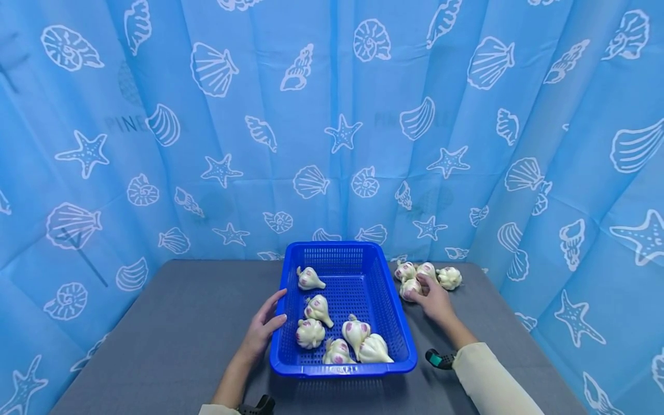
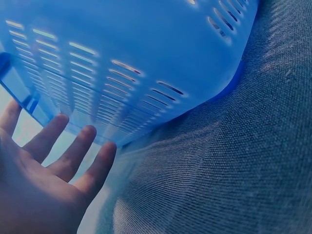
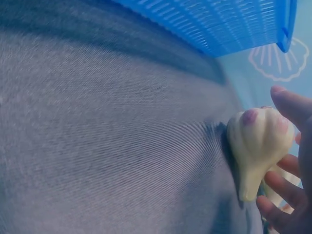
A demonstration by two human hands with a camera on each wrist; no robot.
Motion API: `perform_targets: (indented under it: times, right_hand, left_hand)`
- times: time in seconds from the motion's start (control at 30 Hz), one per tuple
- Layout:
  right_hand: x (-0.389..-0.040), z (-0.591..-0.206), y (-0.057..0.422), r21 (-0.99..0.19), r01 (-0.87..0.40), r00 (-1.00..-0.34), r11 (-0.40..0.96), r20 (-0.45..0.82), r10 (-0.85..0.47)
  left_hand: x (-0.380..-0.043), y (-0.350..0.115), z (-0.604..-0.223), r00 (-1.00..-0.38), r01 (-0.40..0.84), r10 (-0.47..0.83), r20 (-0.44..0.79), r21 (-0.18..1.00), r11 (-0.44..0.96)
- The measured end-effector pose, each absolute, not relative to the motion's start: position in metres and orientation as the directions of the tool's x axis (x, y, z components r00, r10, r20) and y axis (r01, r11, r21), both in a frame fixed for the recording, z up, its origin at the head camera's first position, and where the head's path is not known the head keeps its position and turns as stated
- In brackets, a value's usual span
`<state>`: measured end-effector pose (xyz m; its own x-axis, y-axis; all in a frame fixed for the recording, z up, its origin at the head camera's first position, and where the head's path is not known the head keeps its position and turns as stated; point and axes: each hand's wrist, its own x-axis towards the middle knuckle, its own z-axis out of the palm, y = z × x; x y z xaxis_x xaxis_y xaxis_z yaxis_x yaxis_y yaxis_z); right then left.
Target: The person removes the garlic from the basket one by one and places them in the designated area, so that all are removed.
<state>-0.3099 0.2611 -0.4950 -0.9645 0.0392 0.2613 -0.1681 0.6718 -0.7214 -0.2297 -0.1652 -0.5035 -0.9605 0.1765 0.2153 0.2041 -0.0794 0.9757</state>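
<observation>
- Because the basket stands upright in front of the person, between the two hands, both its inside and the garlic beside it are probably within easy reach.
- Six bulbs lie in the basket: three along its left side, three toward its near end. Their stems point different ways, so they seem dropped in rather than arranged.
- Four more lie on the table, grouped just beyond the basket's right wall, likely to keep the right hand's reach short.
- The left hand is at the basket's left rim, perhaps to steady it. Its fingers are spread and nearly straight, resting against the side rather than clamped on it; the forearm comes up from the near edge.
- The right hand is over the outside group, its forearm slanting in from the near right. Thumb and fingers stand apart around the nearest bulb, thumb above and fingers at its far side, a pose that suits a pinch. No firm grip shows; whether the fingertips press on it, I cannot tell.
- That bulb appears to rest on the table, stem tilted down.
</observation>
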Motion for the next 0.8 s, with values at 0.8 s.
perform_targets:
  times: [0.8]
  right_hand:
    - [-0.321, -0.446, 0.243, -0.723, -0.176, -0.953, 0.668, 0.295, 0.068]
  left_hand:
    - [-0.228, -0.165, -0.503, -0.964, 0.194, 0.17, 0.202, 0.979, -0.066]
